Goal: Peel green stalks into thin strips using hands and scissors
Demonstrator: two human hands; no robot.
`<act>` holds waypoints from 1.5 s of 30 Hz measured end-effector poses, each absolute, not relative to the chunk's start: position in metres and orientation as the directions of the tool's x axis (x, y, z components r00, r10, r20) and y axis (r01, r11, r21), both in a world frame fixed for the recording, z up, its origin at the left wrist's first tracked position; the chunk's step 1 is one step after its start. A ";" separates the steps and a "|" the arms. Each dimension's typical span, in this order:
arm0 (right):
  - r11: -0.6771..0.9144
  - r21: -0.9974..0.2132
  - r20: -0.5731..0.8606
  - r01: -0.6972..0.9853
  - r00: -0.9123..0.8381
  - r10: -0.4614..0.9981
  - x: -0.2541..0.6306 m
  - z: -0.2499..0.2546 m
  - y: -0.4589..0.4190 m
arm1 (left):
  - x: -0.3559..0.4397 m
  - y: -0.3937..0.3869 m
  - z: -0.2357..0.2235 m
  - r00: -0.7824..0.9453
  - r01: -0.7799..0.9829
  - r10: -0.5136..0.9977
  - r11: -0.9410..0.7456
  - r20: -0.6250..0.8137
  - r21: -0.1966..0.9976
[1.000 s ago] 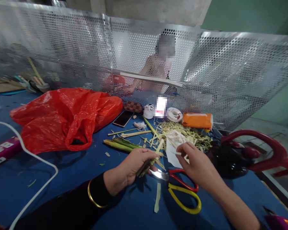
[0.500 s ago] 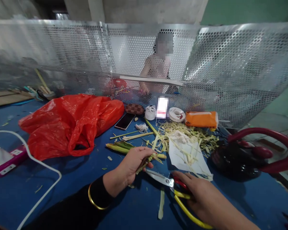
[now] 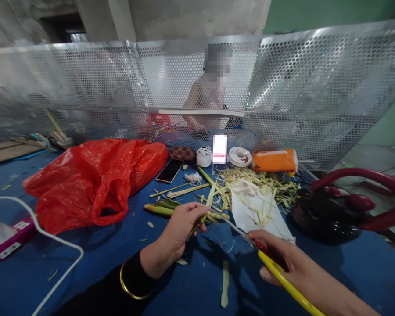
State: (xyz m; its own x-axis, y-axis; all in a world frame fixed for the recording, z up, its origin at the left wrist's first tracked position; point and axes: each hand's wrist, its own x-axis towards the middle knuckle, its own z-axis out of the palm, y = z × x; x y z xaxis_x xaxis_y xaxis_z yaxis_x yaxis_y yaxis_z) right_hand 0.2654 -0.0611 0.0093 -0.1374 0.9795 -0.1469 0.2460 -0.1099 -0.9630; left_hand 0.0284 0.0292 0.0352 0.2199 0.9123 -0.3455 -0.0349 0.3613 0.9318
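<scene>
My left hand [image 3: 183, 226] is closed around a small bundle of green plant strips [image 3: 197, 222], gripped between thumb and fingers. In my right hand [image 3: 285, 259] are scissors [image 3: 273, 265] with yellow and red handles. Their narrow metal blades reach up to the bundle, close to my left fingertips; whether they touch it I cannot tell. Just behind my left hand lie some green husk-like leaves [image 3: 161, 208]. A pale flat strip [image 3: 224, 285] rests on the blue table below the blades.
Cut plant scraps [image 3: 266, 180] and a white paper [image 3: 250, 210] lie beyond my hands. A dark kettle [image 3: 325, 219] stands right, a red plastic bag [image 3: 85, 184] left, near a white cable [image 3: 69, 243]. Behind a phone [image 3: 170, 170] and tape roll [image 3: 240, 156], a perforated metal screen [image 3: 171, 74] separates another person.
The scissors have turned and risen, so their blades now point up at the bundle's upper end. My right hand has shifted slightly right. My left hand keeps its grip nearly in place.
</scene>
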 end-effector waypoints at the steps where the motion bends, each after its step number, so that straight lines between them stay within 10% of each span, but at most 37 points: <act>1: -0.113 -0.956 -0.158 0.270 -0.150 0.976 0.264 0.013 -0.062 | 0.029 0.028 0.036 0.223 -0.035 0.912 0.360 -0.344 0.932; 24: -0.043 -0.962 -0.101 0.270 -0.206 0.973 0.249 0.019 -0.062 | 0.039 0.015 0.036 0.388 0.043 0.833 0.410 -0.394 0.911; 45: -0.097 -0.995 -0.094 0.004 0.186 0.978 0.239 0.019 -0.064 | 0.040 0.007 0.032 0.412 -0.426 0.778 0.625 -0.474 0.654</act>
